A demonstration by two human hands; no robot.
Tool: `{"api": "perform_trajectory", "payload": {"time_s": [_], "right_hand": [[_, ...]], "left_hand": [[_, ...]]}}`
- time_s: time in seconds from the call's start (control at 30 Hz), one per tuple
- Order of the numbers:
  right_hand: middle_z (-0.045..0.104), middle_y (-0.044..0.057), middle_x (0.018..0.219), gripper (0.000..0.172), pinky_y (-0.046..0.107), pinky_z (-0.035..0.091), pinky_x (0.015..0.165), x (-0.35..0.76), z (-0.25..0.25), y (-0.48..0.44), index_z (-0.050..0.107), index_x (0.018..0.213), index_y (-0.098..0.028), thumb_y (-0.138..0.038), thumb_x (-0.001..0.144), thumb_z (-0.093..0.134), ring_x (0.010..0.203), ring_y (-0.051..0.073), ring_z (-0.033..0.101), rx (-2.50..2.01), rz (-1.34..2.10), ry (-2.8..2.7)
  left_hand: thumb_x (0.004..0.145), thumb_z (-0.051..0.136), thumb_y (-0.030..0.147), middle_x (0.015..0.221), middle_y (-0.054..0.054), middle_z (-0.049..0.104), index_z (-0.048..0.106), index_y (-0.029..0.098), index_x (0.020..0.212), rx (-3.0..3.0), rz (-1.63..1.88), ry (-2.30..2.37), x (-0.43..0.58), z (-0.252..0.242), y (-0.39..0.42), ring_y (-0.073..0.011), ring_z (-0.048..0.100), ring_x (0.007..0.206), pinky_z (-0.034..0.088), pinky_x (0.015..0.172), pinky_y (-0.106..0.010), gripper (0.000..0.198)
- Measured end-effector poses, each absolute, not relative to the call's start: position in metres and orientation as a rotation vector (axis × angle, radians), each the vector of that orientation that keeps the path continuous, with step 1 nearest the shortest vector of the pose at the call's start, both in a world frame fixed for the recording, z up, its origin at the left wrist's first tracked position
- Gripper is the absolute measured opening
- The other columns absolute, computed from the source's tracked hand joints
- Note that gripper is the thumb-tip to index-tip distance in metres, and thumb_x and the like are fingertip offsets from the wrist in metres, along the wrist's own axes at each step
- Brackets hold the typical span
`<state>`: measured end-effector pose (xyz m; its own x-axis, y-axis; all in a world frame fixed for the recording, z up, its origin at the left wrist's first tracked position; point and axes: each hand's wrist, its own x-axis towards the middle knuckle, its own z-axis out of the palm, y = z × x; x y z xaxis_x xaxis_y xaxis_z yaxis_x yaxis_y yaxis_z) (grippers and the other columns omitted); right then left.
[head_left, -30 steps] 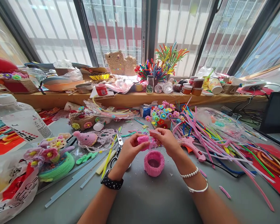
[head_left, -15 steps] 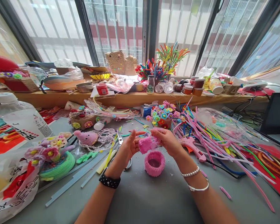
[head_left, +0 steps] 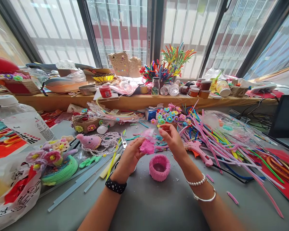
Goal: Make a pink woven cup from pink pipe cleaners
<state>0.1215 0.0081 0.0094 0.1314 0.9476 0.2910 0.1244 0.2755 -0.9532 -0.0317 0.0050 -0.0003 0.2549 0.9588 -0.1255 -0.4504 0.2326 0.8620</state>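
The fuzzy pink piece [head_left: 147, 147] is held up above the grey bench [head_left: 144, 205], near the middle of the view, pinched between the thumb and fingertips of the left hand [head_left: 130, 157]. A paler pink bit above it is blurred. The right hand [head_left: 173, 142] is just beside the piece on its other side, fingers loosely curled and pointing toward it. I cannot tell whether they touch it or pinch anything.

Directly below the two hands a small pink woven cup [head_left: 159, 167] stands upright on the bench with its opening upward, apart from both hands. The left wrist wears a black dotted band [head_left: 115, 186]. The right wrist wears a pearl bracelet [head_left: 195, 181] and a silver bangle [head_left: 204, 197].

Behind the left hand lie scissors [head_left: 122, 143], blades pointing away. Left of them a pink plush figure [head_left: 88, 142] lies against a heap of pearl strings [head_left: 108, 141]. To the right of the right hand a pink glue gun [head_left: 197, 150] lies on the bench, next to a wide spread of coloured pipe cleaners [head_left: 219, 141]. Beyond the hands stands a small basket of pipe-cleaner flowers [head_left: 168, 119].

Far left, a clear plastic bottle [head_left: 21, 123] lies tilted, and nearer sits a green coiled basket [head_left: 60, 168] topped with flowers. Jars and craft pieces crowd the wooden window ledge [head_left: 135, 102].
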Motion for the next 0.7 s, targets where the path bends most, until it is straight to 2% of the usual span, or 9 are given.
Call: {"api": "perform_trajectory", "payload": {"time_s": [0.07,0.17,0.27,0.37,0.43,0.7], "right_hand": [[0.054,0.006,0.088,0.033,0.029,0.043,0.068,0.12,0.01,0.004,0.051,0.093,-0.018,-0.046,0.075,0.054,0.079,0.017,0.052,-1.112,0.456,-1.497],[0.056,0.009,0.098,0.039,0.036,0.042,0.08,0.114,0.008,-0.002,0.052,0.099,-0.018,-0.046,0.073,0.058,0.092,0.022,0.052,-0.995,-0.032,-1.909],[0.059,0.01,0.105,0.037,0.038,0.04,0.085,0.109,0.003,-0.002,0.054,0.106,-0.018,-0.043,0.079,0.054,0.099,0.023,0.051,-0.955,-0.283,-2.116],[0.065,0.008,0.095,0.026,0.034,0.043,0.08,0.107,-0.002,0.001,0.059,0.101,-0.018,-0.035,0.085,0.047,0.088,0.02,0.057,-0.958,-0.309,-2.12],[0.067,0.009,0.091,0.025,0.031,0.045,0.076,0.108,-0.002,0.001,0.061,0.099,-0.017,-0.032,0.086,0.045,0.084,0.019,0.059,-0.951,-0.255,-2.083],[0.067,0.007,0.088,0.021,0.029,0.046,0.074,0.109,0.006,-0.003,0.062,0.092,-0.018,-0.031,0.085,0.047,0.081,0.019,0.061,-1.069,0.213,-1.801]], "left_hand": [[0.067,0.065,0.026,0.079,-0.001,0.061,0.063,0.017,0.077,0.719,1.209,0.779,-0.032,0.0,0.007,-0.0094,0.055,0.066,0.047,0.06,-0.019,0.014],[0.066,0.064,0.022,0.075,0.0,0.061,0.061,0.016,0.074,0.674,1.24,0.758,-0.031,-0.001,0.009,-0.008,0.055,0.064,0.045,0.055,-0.016,0.01],[0.066,0.064,0.021,0.07,0.001,0.059,0.059,0.016,0.07,0.69,1.233,0.749,-0.029,-0.003,0.009,-0.0077,0.054,0.061,0.042,0.05,-0.015,0.009],[0.067,0.065,0.024,0.072,0.002,0.06,0.057,0.017,0.07,0.708,1.242,0.738,-0.028,-0.004,0.007,-0.0077,0.056,0.066,0.045,0.057,-0.016,0.01],[0.067,0.066,0.024,0.072,0.003,0.061,0.057,0.017,0.069,0.72,1.257,0.733,-0.028,-0.002,0.006,-0.0077,0.057,0.067,0.047,0.063,-0.018,0.011],[0.065,0.069,0.024,0.08,-0.003,0.067,0.065,0.013,0.075,0.812,1.304,0.723,-0.028,-0.002,0.006,-0.0123,0.061,0.08,0.048,0.082,-0.026,0.015]]}}
